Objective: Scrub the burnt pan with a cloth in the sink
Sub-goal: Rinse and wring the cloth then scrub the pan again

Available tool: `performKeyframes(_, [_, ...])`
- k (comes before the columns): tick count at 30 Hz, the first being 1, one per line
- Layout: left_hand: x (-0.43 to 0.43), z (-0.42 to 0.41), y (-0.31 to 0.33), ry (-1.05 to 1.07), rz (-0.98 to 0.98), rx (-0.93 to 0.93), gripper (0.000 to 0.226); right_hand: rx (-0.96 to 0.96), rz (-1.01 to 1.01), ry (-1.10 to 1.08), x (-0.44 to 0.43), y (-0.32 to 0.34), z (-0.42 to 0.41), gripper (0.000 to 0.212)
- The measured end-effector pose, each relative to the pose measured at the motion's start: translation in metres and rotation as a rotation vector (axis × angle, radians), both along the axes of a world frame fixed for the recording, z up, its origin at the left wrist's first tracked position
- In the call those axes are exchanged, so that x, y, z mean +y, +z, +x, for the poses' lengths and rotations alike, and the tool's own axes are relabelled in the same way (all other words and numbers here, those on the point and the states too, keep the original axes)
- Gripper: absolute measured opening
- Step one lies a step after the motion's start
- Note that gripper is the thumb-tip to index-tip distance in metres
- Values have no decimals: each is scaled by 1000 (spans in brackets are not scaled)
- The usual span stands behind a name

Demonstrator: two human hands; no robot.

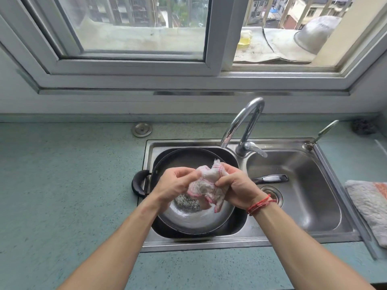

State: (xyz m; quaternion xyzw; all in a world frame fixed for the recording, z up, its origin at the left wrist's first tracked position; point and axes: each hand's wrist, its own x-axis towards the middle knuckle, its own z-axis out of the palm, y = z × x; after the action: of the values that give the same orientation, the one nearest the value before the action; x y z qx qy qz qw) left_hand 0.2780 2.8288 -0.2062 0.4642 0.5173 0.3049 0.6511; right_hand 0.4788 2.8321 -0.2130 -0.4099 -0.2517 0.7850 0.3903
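Note:
A dark round pan point(188, 218) with a burnt speckled patch in its bottom lies in the left basin of the steel sink point(293, 240). Its short black handle point(138, 183) sticks out over the sink's left rim, and a long black handle point(270, 178) reaches over the right basin. Above the pan I hold a crumpled white cloth point(206, 186) with pink edging. My left hand point(176, 183) grips the cloth's left side. My right hand point(236, 186) is closed on its right side.
A curved chrome faucet point(245, 126) arches over the divider, its spout above the pan's far rim. The right basin has a drain point(272, 194). A folded towel point(370, 204) lies on the counter at right, a dark scourer point(363, 126) at far right, a small second tap point(322, 132) behind the right basin.

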Motion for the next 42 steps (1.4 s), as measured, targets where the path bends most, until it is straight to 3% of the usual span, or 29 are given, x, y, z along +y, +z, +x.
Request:
performKeyframes(6, [-8, 14, -27, 115, 7, 16, 28, -450, 148, 41, -3, -6, -12, 36])
performKeyframes(9, [-6, 12, -37, 212, -53, -57, 28, -671, 183, 82, -1, -19, -6, 50])
performKeyframes(11, [-5, 10, -39, 231, -107, -116, 23, -626, 171, 169, -2, -28, -3, 49])
performKeyframes(13, [-4, 8, -42, 223, -145, -115, 19, -429, 78, 235, -4, -40, -3, 35])
performKeyframes(15, [-4, 5, -49, 196, -129, -50, 21, -329, -24, 201, -6, -53, -6, 32])
performKeyframes(18, [1, -7, -59, 201, -35, 106, 21, -361, -109, 85, -4, -69, -14, 31])
performKeyframes(22, [12, -50, -78, 457, 156, 491, 17, -503, -146, 29, 4, -92, -14, 22])
performKeyframes(29, [23, -99, -116, 640, 390, 843, 13, -656, -63, 203, 28, -126, -27, 20])
performKeyframes(32, [24, -109, -130, 648, 337, 880, 24, -696, -40, 295, 41, -133, -39, 19])
performKeyframes(34, [23, -114, -140, 582, 291, 905, 34, -905, 31, 368, 48, -138, -45, 26])
performKeyframes(36, [23, -116, -146, 526, 299, 902, 41, -1286, 136, 491, 50, -146, -45, 54])
performKeyframes(38, [24, -117, -150, 496, 344, 907, 41, -1515, 234, 430, 44, -152, -42, 68])
performKeyframes(42, [21, -116, -156, 461, 431, 938, 40, -1569, 621, 272, 23, -159, -45, 44])
